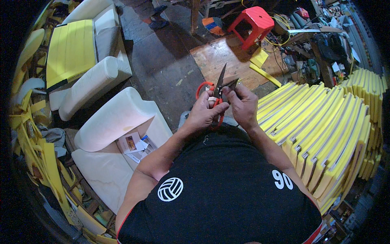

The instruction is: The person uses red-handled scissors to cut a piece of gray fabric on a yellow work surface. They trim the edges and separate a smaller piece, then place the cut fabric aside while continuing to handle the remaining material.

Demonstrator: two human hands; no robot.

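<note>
A pair of scissors (222,77) with red handles is in front of my torso, one dark blade pointing up and away. My left hand (205,112) is closed around the red handles. Beside the blades, my right hand (243,106) is closed, thumb and fingers pinched together. A small dark flat piece (232,83) juts out at its fingertips. Whether that is the second blade or a separate thing, I cannot tell.
Cream padded seat parts (109,122) lie at left, one with papers (132,143). A yellow ribbed panel (70,51) is behind them. Many yellow foam pads (313,130) are stacked at right. A red stool (252,25) stands far right, near a wooden board (217,57). Another person's feet (157,20) show far off.
</note>
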